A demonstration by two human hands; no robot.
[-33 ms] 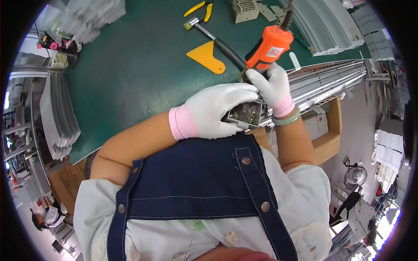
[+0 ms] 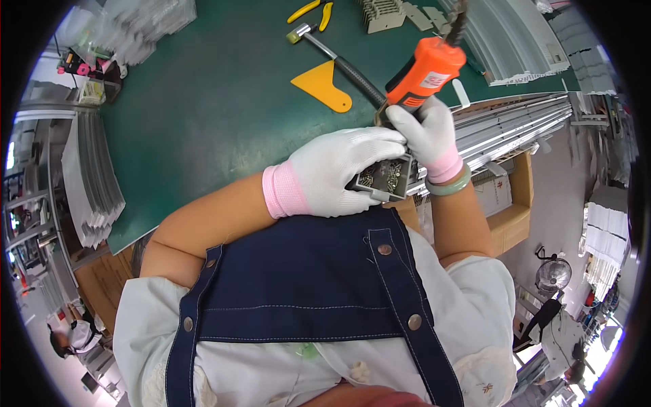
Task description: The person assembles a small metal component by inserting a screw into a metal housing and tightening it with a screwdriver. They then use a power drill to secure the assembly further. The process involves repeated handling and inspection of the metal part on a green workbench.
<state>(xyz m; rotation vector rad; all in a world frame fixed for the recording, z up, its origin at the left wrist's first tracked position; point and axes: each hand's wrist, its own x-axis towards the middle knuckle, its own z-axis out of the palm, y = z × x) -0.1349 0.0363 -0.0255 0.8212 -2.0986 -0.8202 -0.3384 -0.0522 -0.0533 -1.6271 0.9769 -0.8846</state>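
Observation:
In a white glove with a pink cuff, my left hand (image 2: pixel 339 171) is closed round a small grey box (image 2: pixel 401 195) close to my apron. Small metal screws (image 2: pixel 388 175) lie in the box's compartments. My right hand (image 2: pixel 430 132), gloved the same way, grips an orange and black electric screwdriver (image 2: pixel 426 73) just beyond the box. A dark coiled cord runs from its top end. The screwdriver's lower end is hidden behind my hands, so I cannot tell what it touches.
On the green table (image 2: pixel 217 108) lie a hammer (image 2: pixel 349 71), a yellow scraper (image 2: pixel 324 88) and yellow-handled pliers (image 2: pixel 324 15). Long metal strips (image 2: pixel 519 125) run along the right side. Stacked panels (image 2: pixel 512 44) stand at the back right, a cardboard box (image 2: pixel 519 217) below them.
My right hand and the screwdriver have shifted slightly to the right. My left hand keeps its hold on the box, almost in the same place.

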